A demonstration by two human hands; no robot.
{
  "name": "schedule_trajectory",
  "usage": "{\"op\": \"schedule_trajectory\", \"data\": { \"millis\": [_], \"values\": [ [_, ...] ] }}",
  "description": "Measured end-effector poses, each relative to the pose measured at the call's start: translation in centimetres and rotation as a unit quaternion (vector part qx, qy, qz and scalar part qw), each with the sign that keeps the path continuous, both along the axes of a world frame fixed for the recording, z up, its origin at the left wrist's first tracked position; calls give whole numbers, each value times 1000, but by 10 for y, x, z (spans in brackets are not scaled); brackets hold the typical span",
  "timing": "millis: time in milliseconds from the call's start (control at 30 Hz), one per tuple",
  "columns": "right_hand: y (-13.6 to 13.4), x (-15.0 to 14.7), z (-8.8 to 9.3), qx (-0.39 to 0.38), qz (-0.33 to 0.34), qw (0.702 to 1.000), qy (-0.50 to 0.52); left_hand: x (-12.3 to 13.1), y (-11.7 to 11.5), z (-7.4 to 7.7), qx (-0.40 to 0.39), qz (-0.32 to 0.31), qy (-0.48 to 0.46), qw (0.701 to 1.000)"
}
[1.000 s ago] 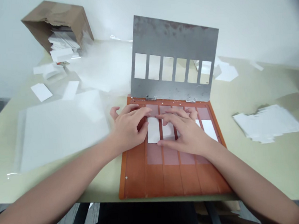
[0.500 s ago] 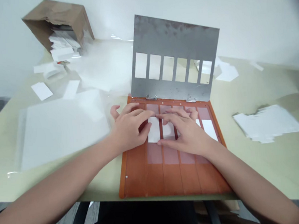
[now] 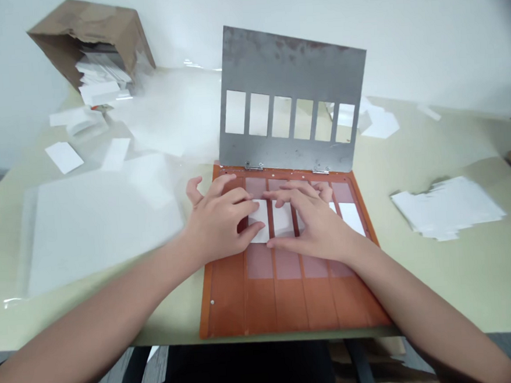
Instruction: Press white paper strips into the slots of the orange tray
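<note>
The left hand [image 3: 225,223] is resting at the leftmost white card [image 3: 263,215]; its thumb and index finger are standing apart over the card face and are not visibly gripping it. The right hand [image 3: 312,219] is arching over the second white card [image 3: 283,221], its thumb and index finger spreading toward the right-hand corners of the leftmost white card. It is not visibly holding anything. Both cards are lying flat in a row across the orange board [image 3: 263,307], on the worktop [image 3: 454,282].

Risk points:

1. Skewed card. Several fingertips are standing close to the edges of one card; uneven pressure is likely to be what turns it or drives it against its neighbour.

2. Unseen shift. The right hand is partly covering the cards further right, so a dragging palm is risking displacement that is going unnoticed.

3. Falling plate. The metal plate [image 3: 290,66] is standing raised on its hinges [image 3: 254,166] behind both hands; any rear support is not showing. A knock is threatening to drop it onto the fingers.

4. Sliding board. The orange board is lying near the worktop's front edge; a leaning forearm is risking a shift.
</note>
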State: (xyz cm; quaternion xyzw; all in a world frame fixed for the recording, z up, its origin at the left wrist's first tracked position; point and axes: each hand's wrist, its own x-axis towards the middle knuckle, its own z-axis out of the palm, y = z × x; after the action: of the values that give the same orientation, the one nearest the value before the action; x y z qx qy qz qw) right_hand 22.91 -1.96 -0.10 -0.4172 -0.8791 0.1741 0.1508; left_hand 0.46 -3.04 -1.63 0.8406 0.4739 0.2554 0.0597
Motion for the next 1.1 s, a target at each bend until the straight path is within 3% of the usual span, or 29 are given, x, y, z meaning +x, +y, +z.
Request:
{"op": "schedule_trajectory", "data": {
  "millis": [567,1100],
  "values": [
    [0,-3,0,5,6,1000,-22,0,1,-3,17,1,-3,1000],
    [-1,-4,0,22,3,999,-35,0,2,4,-35,10,-9,999]
  ]
}}
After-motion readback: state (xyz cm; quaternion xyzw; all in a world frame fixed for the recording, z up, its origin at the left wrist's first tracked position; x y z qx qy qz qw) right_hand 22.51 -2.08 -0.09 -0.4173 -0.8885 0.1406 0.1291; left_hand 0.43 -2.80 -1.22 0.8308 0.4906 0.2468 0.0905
